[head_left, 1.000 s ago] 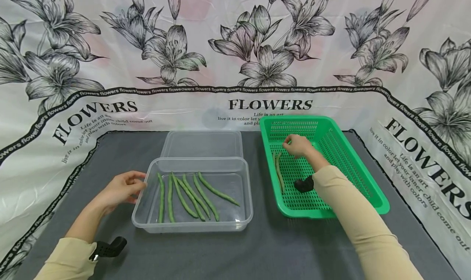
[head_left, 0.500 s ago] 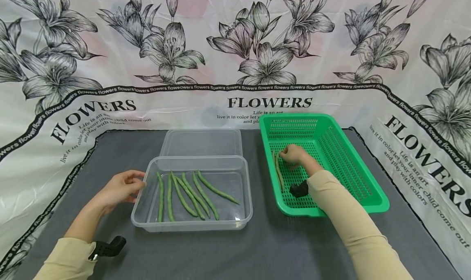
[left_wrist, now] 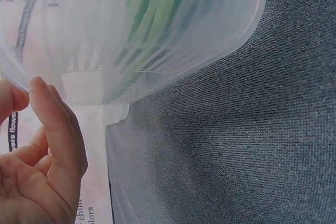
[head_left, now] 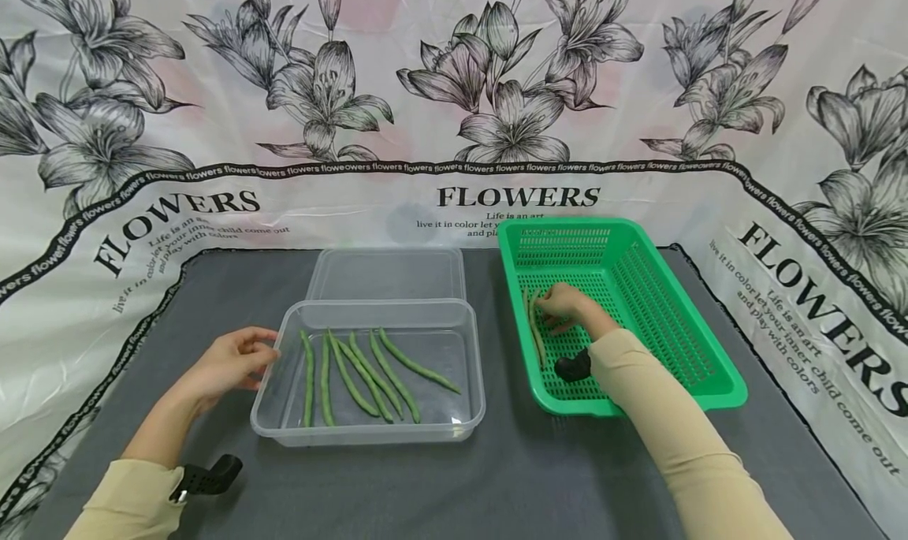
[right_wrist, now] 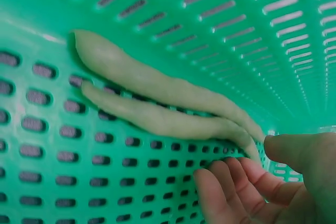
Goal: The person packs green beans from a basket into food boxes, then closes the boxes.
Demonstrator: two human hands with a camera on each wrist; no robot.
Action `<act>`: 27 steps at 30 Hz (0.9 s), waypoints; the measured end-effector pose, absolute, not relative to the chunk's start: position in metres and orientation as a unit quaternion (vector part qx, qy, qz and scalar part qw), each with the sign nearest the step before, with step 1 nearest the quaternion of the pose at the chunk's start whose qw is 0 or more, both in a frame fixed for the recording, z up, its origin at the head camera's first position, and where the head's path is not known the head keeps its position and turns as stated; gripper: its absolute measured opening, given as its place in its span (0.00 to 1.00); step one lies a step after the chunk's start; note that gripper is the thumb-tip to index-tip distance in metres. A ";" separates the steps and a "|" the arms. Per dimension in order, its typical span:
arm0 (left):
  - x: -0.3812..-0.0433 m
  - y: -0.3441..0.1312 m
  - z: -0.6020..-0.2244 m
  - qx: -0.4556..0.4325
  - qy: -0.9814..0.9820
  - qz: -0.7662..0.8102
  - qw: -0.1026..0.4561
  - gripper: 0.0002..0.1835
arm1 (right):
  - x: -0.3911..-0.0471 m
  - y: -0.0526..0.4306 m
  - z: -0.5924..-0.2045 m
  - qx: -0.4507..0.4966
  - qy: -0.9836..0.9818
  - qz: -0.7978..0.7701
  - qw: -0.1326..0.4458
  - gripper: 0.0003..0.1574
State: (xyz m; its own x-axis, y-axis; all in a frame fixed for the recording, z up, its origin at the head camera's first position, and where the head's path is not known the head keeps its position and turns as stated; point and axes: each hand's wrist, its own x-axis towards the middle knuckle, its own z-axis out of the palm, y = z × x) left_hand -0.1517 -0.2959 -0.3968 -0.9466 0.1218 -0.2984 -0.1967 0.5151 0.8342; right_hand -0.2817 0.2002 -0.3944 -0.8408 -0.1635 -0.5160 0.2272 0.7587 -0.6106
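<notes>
Several green beans [head_left: 355, 378] lie in a clear plastic box [head_left: 454, 437]. At the box's left rim, my left hand [head_left: 230, 364] pinches the edge lightly; its thumb and index fingertip meet the rim in the left wrist view. My right hand [head_left: 570, 307] is down inside a green basket [head_left: 681, 319], at the far ends of two paler green beans along its left wall. In the right wrist view the thumb [right_wrist: 289, 148] is above the lower green bean's [right_wrist: 178, 123] far end and curled fingers are below it. The other pale bean [right_wrist: 142, 74] lies alongside, its end at the thumb tip.
A clear lid [head_left: 386, 273] lies flat behind the box. Grey cloth [head_left: 369, 493] covers the table, and a flower-printed curtain [head_left: 355, 209] hangs behind and at the sides. Black wrist devices [head_left: 213, 475] are worn on both forearms.
My right hand has come down and toward the left wall of the basket, its fingers closing at the beans' far ends. The left hand stays at the box rim.
</notes>
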 end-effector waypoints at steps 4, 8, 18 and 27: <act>-0.153 -0.295 -0.396 -0.022 0.856 0.491 0.162 0.30 | -0.280 0.197 -0.394 0.026 0.887 -0.360 0.288 0.22; -0.154 -0.295 -0.396 -0.022 0.854 0.493 0.163 0.30 | -0.279 0.194 -0.395 0.034 0.886 -0.359 0.291 0.24; -0.152 -0.297 -0.397 -0.020 0.855 0.492 0.163 0.30 | -0.278 0.187 -0.396 0.042 0.881 -0.363 0.302 0.25; -0.152 -0.296 -0.397 -0.021 0.854 0.493 0.164 0.29 | -0.281 0.188 -0.396 0.028 0.877 -0.369 0.308 0.25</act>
